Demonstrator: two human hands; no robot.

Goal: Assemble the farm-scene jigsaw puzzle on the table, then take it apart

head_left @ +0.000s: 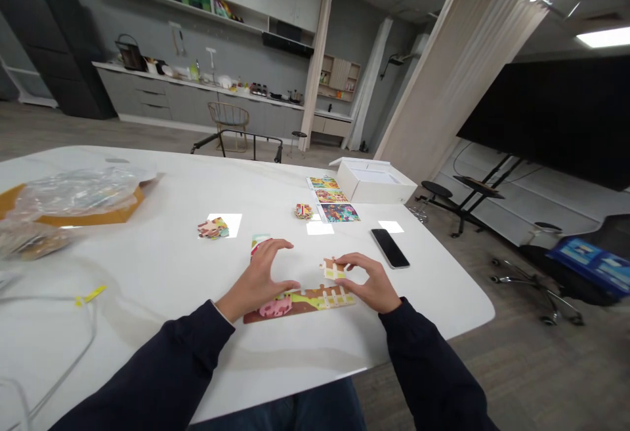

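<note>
Between the thumb and fingers of my right hand (pixel 369 281) is a jigsaw puzzle piece (pixel 333 269) with white fence slats on brown and green. It is held just above the right part of a partly joined puzzle strip (pixel 305 302), which shows a pink shape and a white fence. My left hand (pixel 263 277) is over the left part of the strip, thumb and fingers spread apart with nothing between them. Behind that hand a red and green puzzle section (pixel 258 241) shows in part; the hand hides the rest.
Puzzle pieces lie in a left pile (pixel 212 227) and a smaller pile (pixel 303 211). Picture cards (pixel 339 212) lie before a white box (pixel 377 188). A phone (pixel 390 248) is at right. Plastic wrapping (pixel 79 191) and a cable (pixel 92 326) lie at left.
</note>
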